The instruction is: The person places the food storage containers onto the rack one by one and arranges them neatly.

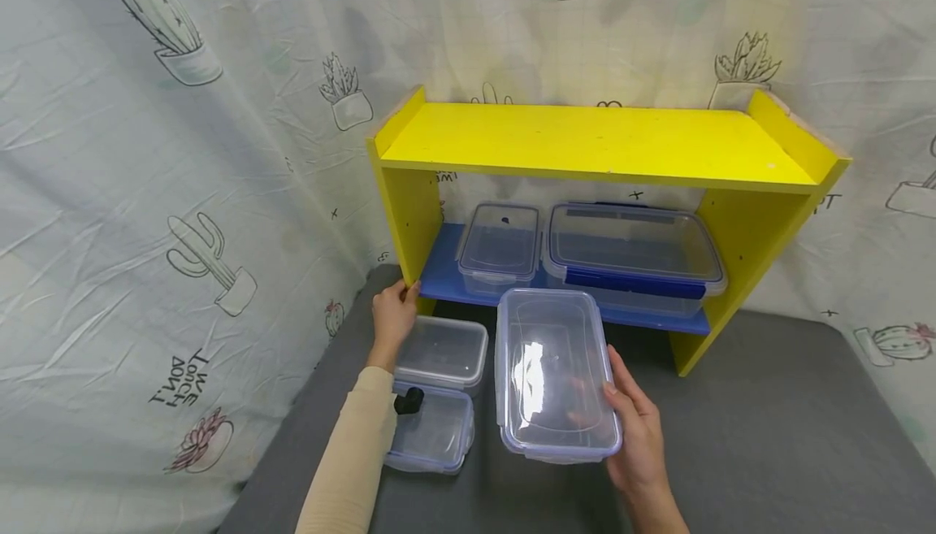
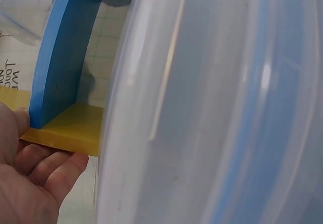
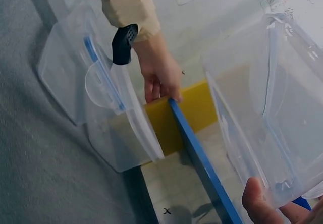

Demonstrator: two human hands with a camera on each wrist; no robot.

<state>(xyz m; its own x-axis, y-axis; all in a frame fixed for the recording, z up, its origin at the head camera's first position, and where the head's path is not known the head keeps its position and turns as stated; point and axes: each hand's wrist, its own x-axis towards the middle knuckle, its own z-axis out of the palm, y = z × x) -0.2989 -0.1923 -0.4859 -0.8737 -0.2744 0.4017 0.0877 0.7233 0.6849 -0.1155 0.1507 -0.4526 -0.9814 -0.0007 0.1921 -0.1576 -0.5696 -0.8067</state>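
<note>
My left hand (image 1: 392,314) grips the front edge of the yellow shelf unit's left side panel (image 1: 398,217), where the blue shelf board (image 1: 442,262) meets it. In the left wrist view, the thumb is by the blue board and the fingers curl behind the yellow panel (image 2: 75,133). My right hand (image 1: 638,428) holds a clear lidded food container (image 1: 541,339) by its right side, in front of the shelf unit. Thumb and fingertips (image 3: 254,189) show at its edge in the right wrist view.
Two lidded containers, a smaller one (image 1: 500,241) and a wide one with a dark blue clip (image 1: 629,241), stand on the blue board. Two more, one frosted (image 1: 446,351) and one blue-rimmed (image 1: 431,428), are on the grey surface (image 1: 768,436) beside the left forearm.
</note>
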